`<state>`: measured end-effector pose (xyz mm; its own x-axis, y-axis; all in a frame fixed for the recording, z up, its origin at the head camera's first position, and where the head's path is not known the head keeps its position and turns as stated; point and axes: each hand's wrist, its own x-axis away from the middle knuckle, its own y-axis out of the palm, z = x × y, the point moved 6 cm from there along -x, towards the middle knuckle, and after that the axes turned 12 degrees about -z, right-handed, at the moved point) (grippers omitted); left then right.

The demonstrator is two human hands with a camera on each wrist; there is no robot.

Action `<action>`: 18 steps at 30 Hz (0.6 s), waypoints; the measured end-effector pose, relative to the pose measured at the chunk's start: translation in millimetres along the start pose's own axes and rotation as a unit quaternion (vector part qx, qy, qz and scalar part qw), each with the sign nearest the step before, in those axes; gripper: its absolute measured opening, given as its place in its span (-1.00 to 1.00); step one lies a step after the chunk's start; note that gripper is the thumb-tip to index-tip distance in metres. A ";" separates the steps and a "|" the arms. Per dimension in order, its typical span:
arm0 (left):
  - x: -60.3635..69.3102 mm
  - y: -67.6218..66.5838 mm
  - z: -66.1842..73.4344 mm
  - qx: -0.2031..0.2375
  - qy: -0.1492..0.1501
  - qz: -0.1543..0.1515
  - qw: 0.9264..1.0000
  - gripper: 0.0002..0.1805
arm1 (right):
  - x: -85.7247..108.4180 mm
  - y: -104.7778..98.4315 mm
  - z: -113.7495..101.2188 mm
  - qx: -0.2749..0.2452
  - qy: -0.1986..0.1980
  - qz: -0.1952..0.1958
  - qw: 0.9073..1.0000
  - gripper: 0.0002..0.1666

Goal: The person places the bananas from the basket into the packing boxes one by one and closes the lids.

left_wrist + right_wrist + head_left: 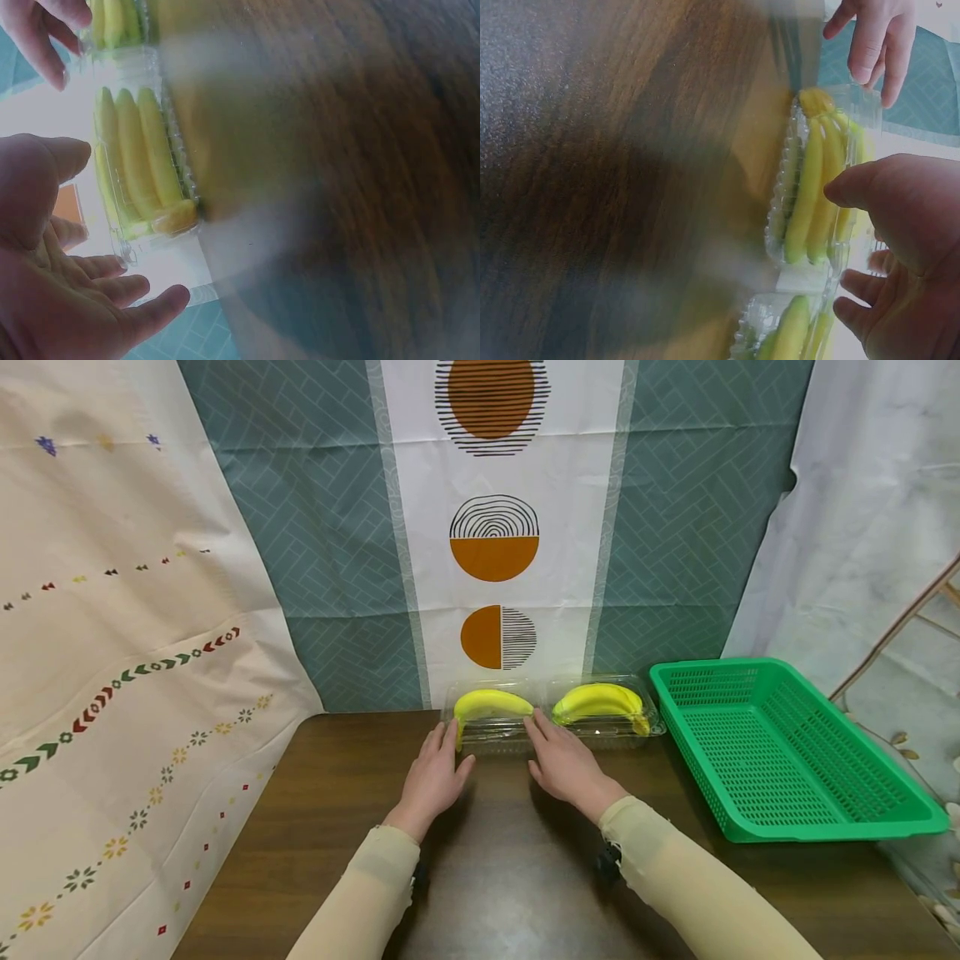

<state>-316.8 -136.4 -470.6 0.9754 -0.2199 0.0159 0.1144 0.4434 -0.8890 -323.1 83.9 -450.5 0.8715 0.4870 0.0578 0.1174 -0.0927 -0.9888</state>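
Two clear plastic clamshell boxes stand side by side against the back of the table, each with a bunch of yellow bananas inside. My left hand (435, 777) is at the left end of the left box (495, 747), fingers extended. At that box's right end, my right hand (566, 764) has its fingertips by the edge, fingers fairly straight. The bananas (493, 702) between my hands show through the plastic, also in the left wrist view as a bunch (139, 157). Just right of my right hand is the second bunch (600, 700) in the right box (657, 725). Whether the fingers press the plastic is unclear.
A green plastic basket (795, 833) stands on the right of the brown wooden table (322, 827), close to the right box. A patterned cloth (495, 477) hangs right behind the boxes. Pale cloth (150, 693) drapes along the left side.
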 end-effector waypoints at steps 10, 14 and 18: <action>-5.8 1.5 -2.9 0.007 -0.010 -0.011 1.000 -0.09 | -2.9 -0.9 1.4 -0.019 0.006 -0.011 1.000 -0.02; -6.2 1.8 -3.4 0.005 -0.012 -0.013 1.000 -0.08 | -2.4 -2.1 0.8 -0.022 0.002 -0.009 1.000 -0.03; -6.2 1.7 -3.1 0.006 -0.010 -0.010 1.000 -0.09 | -1.9 -2.5 0.5 -0.025 0.000 -0.008 1.000 -0.03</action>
<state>-323.2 -136.9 -473.7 0.9766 -0.2106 0.0432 0.1360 0.4496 -0.8828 -325.3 83.6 -448.2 0.8696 0.4884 0.0728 0.1539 -0.1279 -0.9798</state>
